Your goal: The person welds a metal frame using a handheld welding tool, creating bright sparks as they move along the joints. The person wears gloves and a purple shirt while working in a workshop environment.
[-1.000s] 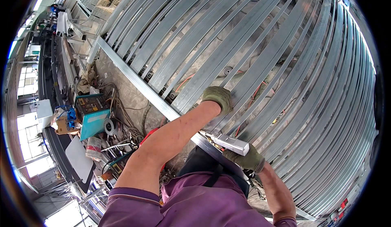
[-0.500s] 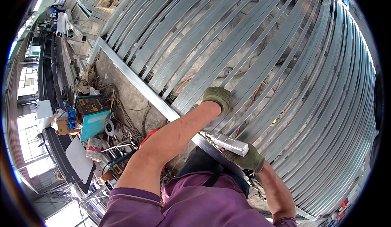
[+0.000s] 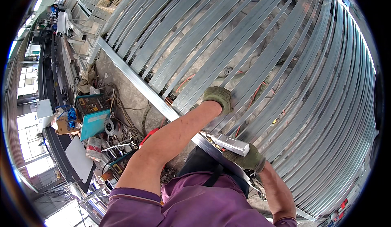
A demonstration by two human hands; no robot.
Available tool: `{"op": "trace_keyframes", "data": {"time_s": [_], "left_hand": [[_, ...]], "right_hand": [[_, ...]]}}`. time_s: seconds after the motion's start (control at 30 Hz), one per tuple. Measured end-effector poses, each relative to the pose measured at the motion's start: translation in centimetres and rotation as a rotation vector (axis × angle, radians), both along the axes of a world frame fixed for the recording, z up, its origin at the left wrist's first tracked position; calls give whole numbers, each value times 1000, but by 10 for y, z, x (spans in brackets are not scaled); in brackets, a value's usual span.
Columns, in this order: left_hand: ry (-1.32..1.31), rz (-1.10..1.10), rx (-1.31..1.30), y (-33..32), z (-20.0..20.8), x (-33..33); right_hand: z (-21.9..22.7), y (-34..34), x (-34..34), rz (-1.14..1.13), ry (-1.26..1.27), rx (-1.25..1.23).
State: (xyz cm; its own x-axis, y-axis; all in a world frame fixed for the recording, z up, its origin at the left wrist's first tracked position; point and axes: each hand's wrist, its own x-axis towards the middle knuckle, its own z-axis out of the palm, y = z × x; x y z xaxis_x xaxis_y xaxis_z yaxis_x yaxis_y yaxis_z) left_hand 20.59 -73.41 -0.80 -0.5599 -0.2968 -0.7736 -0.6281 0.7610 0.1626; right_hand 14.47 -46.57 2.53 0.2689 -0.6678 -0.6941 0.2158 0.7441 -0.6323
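My left hand (image 3: 218, 100), in an olive work glove, is closed over a flat grey metal bar (image 3: 207, 74) of a large slatted frame. Its fingertips are hidden under the back of the glove. Closer to my body, my right hand (image 3: 247, 158), gloved alike, grips a silver box-shaped tool (image 3: 232, 144). The narrow nose of this tool points left at the frame's near edge rail (image 3: 163, 107), where the slat ends meet it. Part of the tool's underside is hidden by the glove.
Left of the frame, a teal machine with a dark control panel (image 3: 94, 123) stands beside a wire spool (image 3: 109, 126) and tangled cables (image 3: 122, 113). A white bucket (image 3: 94, 149) is nearby. Orange cable (image 3: 255, 94) runs on the floor beneath the slats.
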Motion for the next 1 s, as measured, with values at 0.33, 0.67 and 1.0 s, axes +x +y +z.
{"op": "trace_keyframes", "data": {"time_s": [0.33, 0.67, 1.0], "left_hand": [[-4, -1, 2, 0, -1, -1], [6, -8, 4, 0, -3, 0], [2, -5, 4, -1, 1, -1]], "right_hand": [[-14, 10, 0, 84, 189, -96], [-11, 9, -1, -3, 88, -62], [-24, 14, -3, 79, 90, -43]]}}
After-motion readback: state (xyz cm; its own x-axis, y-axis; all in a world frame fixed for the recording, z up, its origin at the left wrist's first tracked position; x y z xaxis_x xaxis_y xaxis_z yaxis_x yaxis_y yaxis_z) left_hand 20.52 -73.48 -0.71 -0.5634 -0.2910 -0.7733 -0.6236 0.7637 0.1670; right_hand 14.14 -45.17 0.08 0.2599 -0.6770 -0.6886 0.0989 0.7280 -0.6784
